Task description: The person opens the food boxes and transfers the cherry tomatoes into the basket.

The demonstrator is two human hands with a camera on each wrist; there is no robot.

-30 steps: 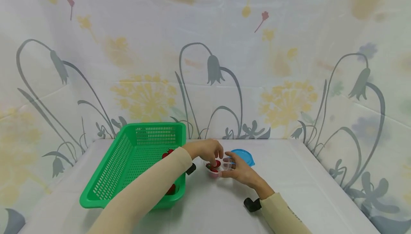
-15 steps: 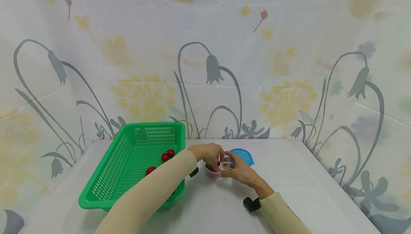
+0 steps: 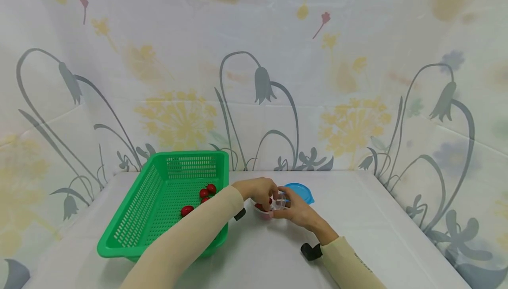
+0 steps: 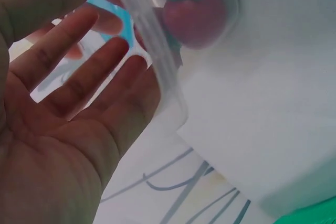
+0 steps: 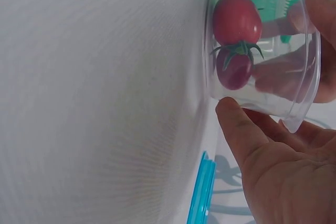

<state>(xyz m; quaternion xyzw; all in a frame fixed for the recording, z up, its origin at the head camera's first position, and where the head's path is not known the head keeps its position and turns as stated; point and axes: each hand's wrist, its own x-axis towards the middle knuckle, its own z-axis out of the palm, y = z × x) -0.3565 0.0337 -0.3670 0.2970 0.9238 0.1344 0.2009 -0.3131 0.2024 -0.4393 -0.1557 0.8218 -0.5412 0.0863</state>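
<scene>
A small clear plastic container (image 5: 275, 106) stands on the white tabletop with several red tomatoes in it. Against its base in the right wrist view lie a large tomato (image 5: 236, 18) and a smaller tomato (image 5: 234, 70) with a green stem. My right hand (image 3: 298, 211) holds the container from the right, fingers and thumb round its sides. Over the rim, my left hand (image 3: 259, 190) reaches in; its fingers (image 4: 86, 74) look fairly straight and spread in the left wrist view. I see no tomato gripped between them, though the head view partly hides the fingertips.
Left of the container is a green perforated basket (image 3: 115, 251) with several tomatoes, such as one tomato (image 3: 187, 210) beside the left sleeve. A blue lid (image 3: 300, 192) lies just behind the right hand. A flower-print sheet (image 3: 254, 82) hangs behind the table.
My left hand has shifted slightly right and down inside the container. The left forearm moved too, uncovering more tomatoes in the basket and covering one near its front. The right hand stays put.
</scene>
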